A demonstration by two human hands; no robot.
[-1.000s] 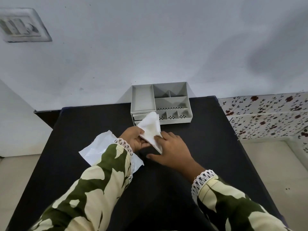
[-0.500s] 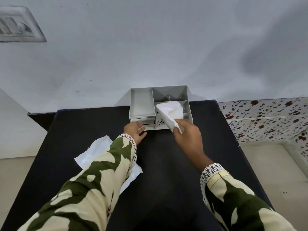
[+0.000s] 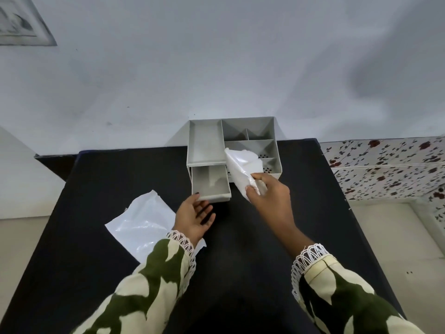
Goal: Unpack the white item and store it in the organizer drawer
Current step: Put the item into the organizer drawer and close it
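A grey organizer (image 3: 206, 143) with several top compartments stands at the far edge of the black table. Its lower left drawer (image 3: 210, 183) is pulled out toward me and looks empty. My left hand (image 3: 194, 214) lies palm up with fingers apart just in front of the drawer's front edge, fingertips touching it. My right hand (image 3: 271, 197) pinches the folded white item (image 3: 242, 168), held tilted just right of the open drawer and over the organizer's front right compartments. The empty clear plastic wrapper (image 3: 142, 224) lies flat on the table by my left sleeve.
The black table (image 3: 96, 184) backs against a pale wall. A floral-patterned surface (image 3: 390, 169) runs along the right, with light floor below it. A switch plate (image 3: 21, 22) is on the wall at upper left.
My right hand carried the white item from the table's middle up to the organizer. My left hand reached the drawer front and pulled the drawer out.
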